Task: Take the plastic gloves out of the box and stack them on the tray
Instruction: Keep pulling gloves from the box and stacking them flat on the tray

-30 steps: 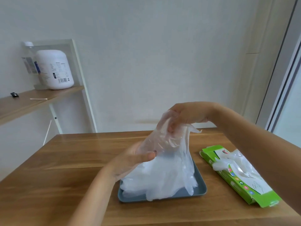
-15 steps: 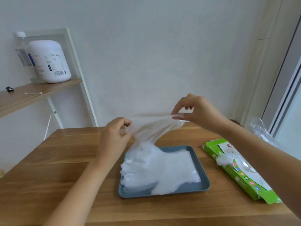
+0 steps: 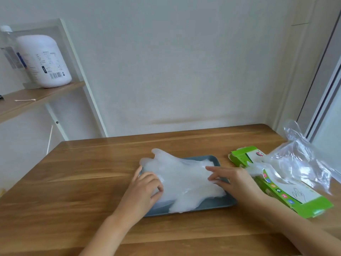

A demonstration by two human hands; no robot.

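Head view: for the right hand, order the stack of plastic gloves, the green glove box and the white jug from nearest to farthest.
1. Stack of plastic gloves, on the tray: the right hand rests its fingers on it.
2. Green glove box, on the table just right of that hand.
3. White jug, far left, up on the wall shelf.

No wording is legible: the white jar (image 3: 44,61) carries a barcode, the green box (image 3: 302,204) a hand outline.
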